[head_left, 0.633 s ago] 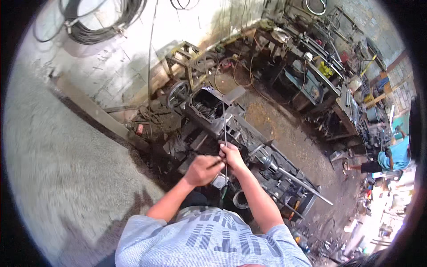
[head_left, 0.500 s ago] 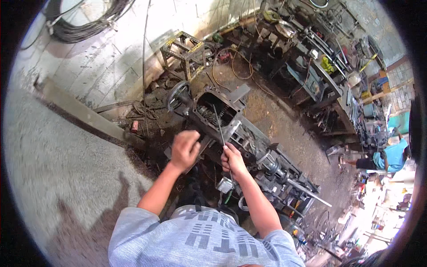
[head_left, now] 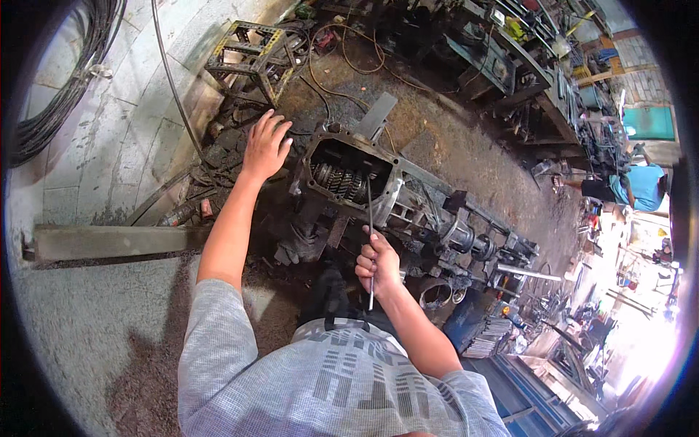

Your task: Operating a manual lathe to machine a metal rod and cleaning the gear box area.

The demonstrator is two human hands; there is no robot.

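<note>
My right hand [head_left: 377,261] is closed around a thin metal rod [head_left: 370,211]. The rod's far end reaches into an open metal gear housing [head_left: 394,183], beside the gears [head_left: 344,182] inside it. Its near end sticks out below my fist, toward my shirt. To the left of the housing, my left hand [head_left: 266,146] is raised with its fingers stretched out and nothing in it. The handwheel at that side of the machine is mostly hidden by this hand and arm.
The long machine bed [head_left: 466,234] extends right from the housing. A metal stool [head_left: 251,42] stands by the wall, near coiled cable [head_left: 69,80]. A beam [head_left: 109,242] lies at left. A cluttered workbench [head_left: 542,109] is at far right; a person in blue [head_left: 644,186] is beyond.
My left hand has moved up and away to the left, its fingers opening out. My right hand still grips the rod, now more upright in view. The view has turned and shifted.
</note>
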